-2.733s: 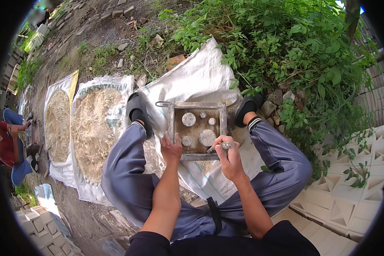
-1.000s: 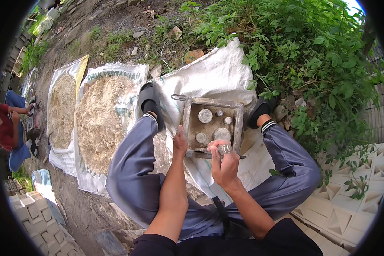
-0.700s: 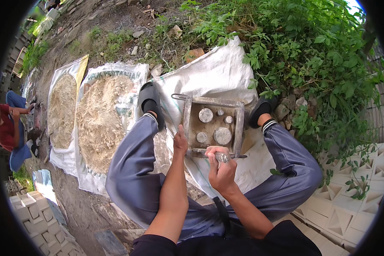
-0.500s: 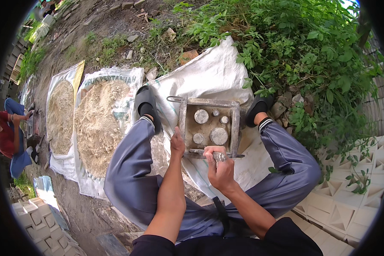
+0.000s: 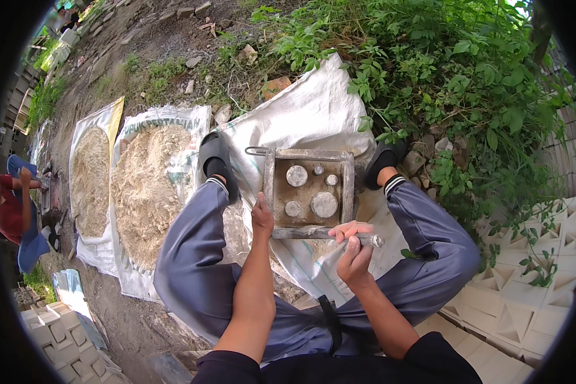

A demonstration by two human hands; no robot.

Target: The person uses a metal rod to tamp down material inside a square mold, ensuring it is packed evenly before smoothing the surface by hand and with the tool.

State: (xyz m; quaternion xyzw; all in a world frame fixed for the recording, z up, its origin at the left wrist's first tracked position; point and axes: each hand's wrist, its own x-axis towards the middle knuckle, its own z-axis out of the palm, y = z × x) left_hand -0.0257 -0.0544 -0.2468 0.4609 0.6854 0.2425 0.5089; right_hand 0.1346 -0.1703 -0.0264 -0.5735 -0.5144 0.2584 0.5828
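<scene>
A square grey mould frame [image 5: 347, 185], caked with dust, lies between my feet on a white woven sack. Inside it stand several round pegs of different widths, the broadest peg [image 5: 324, 205] at the near right. My left hand [image 5: 262, 216] lies along the outer left side of the frame near its front corner, fingers fairly straight and pointing away from me. My right hand [image 5: 355, 253] is closed around a short, dusty grey rod [image 5: 372, 240], held sideways over the frame's near right corner. Some right fingers are blurred. A loop handle [image 5: 256, 151] sticks out at the far left corner.
Left of my foot, two sacks carry heaps of pale sandy powder [image 5: 150, 182]. Green plants [image 5: 454, 83] and stones border the far right. Patterned pale blocks [image 5: 518, 307] are stacked at the near right. A person in red [image 5: 9, 211] squats at the far left.
My right hand has shifted right with the rod, which has turned from pointing away to lying sideways. My left hand stays against the frame. The person at left has bent lower.
</scene>
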